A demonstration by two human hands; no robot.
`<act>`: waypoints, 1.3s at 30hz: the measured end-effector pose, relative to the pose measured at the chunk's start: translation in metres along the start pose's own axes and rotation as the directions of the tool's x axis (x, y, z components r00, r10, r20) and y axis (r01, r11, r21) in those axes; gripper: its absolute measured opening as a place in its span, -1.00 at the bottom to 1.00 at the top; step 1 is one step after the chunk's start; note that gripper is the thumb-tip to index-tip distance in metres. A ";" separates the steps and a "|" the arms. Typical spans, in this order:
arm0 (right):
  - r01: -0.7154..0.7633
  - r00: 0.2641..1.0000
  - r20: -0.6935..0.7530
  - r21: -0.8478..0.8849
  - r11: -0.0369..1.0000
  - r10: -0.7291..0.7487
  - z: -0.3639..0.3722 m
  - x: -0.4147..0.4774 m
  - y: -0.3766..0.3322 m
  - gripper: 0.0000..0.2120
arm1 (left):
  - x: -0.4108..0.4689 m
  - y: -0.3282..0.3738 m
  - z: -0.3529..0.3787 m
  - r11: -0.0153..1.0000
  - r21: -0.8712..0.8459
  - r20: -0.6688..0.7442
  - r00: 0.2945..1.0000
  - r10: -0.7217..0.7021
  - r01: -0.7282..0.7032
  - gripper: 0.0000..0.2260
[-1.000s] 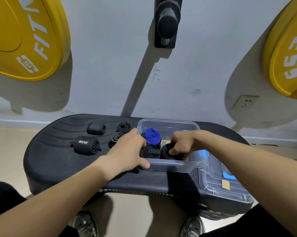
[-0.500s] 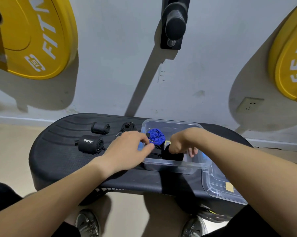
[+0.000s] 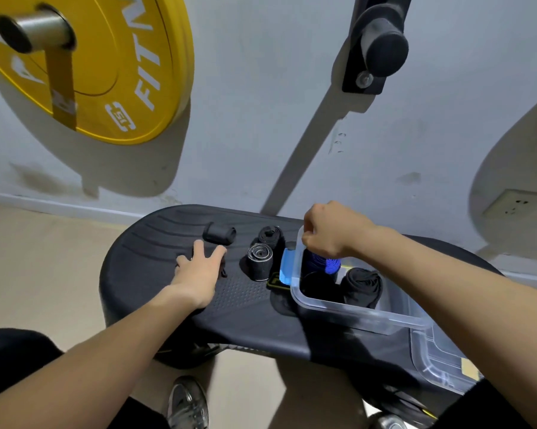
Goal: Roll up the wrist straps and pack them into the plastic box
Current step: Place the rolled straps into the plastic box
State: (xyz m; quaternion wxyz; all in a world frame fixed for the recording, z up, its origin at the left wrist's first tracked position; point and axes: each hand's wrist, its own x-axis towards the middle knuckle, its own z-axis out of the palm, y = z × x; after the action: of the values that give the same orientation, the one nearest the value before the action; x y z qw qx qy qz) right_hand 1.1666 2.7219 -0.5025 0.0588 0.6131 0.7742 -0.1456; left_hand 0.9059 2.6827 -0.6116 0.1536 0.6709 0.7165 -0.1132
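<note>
Wall at the back carries a yellow weight plate, well above the work. Below it, a black bench serves as the work surface. Plastic box sits on the bench's right part, lid off; clear lid lies just past its near right corner. Right hand is over the box's far left corner, fingers curled under; cannot tell whether they pinch the rim, the blue roll directly beneath, or nothing. Left hand is out over the bench left of the box, fingers spread and straight, palm down on a dark roll that it mostly hides, not yet closed round it. Packed: the blue roll and a black roll inside the box, near each other. Loose on the bench: a grey-edged roll just beside the box's blue latch, a second black roll behind it, a small black roll further left. Step in hand, by my reading: fetching the next rolled strap. Next move calls for the left fingers to close round the roll without letting it uncoil, then carry it right, over the rim, into the free space at the box's right end.
</note>
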 end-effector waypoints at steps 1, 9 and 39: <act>-0.012 1.000 0.001 0.002 1.000 0.012 0.000 0.002 0.002 -0.74 | 0.001 -0.001 0.000 1.000 -0.008 -0.022 1.000 -0.001 0.001 -0.37; 0.002 0.999 0.038 -0.023 1.000 -0.001 0.002 0.008 0.004 -0.74 | 0.009 -0.007 -0.004 0.999 -0.009 -0.091 0.994 -0.052 0.052 -0.44; -0.277 0.960 -0.012 0.119 0.953 0.280 0.007 -0.052 0.129 -0.61 | -0.053 0.192 -0.014 0.728 0.055 0.064 0.730 0.680 -0.683 -0.30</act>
State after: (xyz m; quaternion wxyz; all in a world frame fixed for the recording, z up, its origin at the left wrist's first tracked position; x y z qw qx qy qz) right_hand 1.3034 2.6979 -0.5153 0.0320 0.7206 0.6709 -0.1719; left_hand 1.0987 2.6530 -0.5707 0.1734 0.8898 0.4126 -0.0890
